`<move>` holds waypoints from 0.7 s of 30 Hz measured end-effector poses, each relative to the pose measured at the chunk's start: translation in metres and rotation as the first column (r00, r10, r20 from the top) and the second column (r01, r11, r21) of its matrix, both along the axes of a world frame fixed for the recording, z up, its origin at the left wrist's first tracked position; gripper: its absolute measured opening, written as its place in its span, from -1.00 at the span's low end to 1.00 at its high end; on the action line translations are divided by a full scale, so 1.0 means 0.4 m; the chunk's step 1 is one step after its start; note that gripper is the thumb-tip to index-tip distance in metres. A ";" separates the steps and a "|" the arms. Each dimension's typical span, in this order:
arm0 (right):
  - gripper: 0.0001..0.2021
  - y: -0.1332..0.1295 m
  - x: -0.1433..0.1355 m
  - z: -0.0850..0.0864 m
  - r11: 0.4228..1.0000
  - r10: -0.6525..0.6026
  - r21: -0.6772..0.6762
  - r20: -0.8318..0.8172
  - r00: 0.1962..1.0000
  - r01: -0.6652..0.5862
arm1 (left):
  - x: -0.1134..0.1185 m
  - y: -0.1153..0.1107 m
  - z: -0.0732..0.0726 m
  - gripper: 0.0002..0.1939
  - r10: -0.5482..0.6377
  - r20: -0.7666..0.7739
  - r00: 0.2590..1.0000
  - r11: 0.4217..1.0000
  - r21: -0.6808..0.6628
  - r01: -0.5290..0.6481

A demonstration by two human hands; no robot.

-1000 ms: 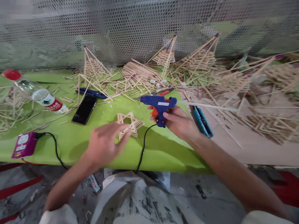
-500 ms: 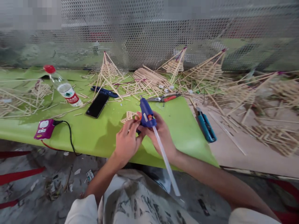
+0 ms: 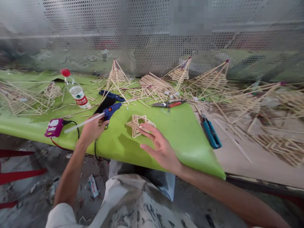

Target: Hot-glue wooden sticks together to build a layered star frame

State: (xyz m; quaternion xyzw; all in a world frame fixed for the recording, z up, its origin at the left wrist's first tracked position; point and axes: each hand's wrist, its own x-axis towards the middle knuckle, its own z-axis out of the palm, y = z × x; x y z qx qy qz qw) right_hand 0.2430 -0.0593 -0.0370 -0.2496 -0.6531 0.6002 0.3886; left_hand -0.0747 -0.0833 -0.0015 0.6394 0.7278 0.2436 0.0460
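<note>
My left hand (image 3: 93, 129) is closed around a blue hot glue gun (image 3: 112, 110), whose nozzle points up and to the right. A long clear glue stick (image 3: 82, 123) runs out of its back over my wrist. Under the gun lies a black phone (image 3: 104, 104), partly covered. My right hand (image 3: 161, 147) is open, fingers stretched out, over the right side of a star-shaped stack of thin wooden sticks (image 3: 136, 126). Its fingers hide part of the stack; whether they touch it I cannot tell.
A water bottle (image 3: 79, 94) and a purple power socket (image 3: 54, 128) stand at left. Pliers (image 3: 169, 104), a teal cutter (image 3: 211, 131) and loose sticks (image 3: 156, 85) lie behind and to the right. Pointed stick frames (image 3: 116, 74) line the perforated metal screen (image 3: 142, 41).
The glue gun has gone from between both hands to the left, now in my left hand alone. My right hand has let it go and opened over the star stack.
</note>
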 end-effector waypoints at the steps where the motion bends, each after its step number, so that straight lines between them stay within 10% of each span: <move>1: -0.34 0.001 0.006 -0.006 1.000 -0.007 -0.006 0.009 1.000 0.008 | -0.005 0.018 -0.007 -0.67 -0.011 0.005 1.000 0.999 -0.035 0.012; 16: -0.40 0.001 0.086 -0.033 0.996 -0.087 0.009 0.020 0.996 0.087 | -0.016 0.119 0.011 -0.73 -0.111 -0.218 0.970 0.969 -0.240 0.057; 21: -0.41 0.010 0.100 -0.021 0.992 -0.110 0.069 0.048 0.993 0.106 | 0.003 0.064 0.008 -0.54 -0.057 -0.277 0.959 0.988 -0.152 0.015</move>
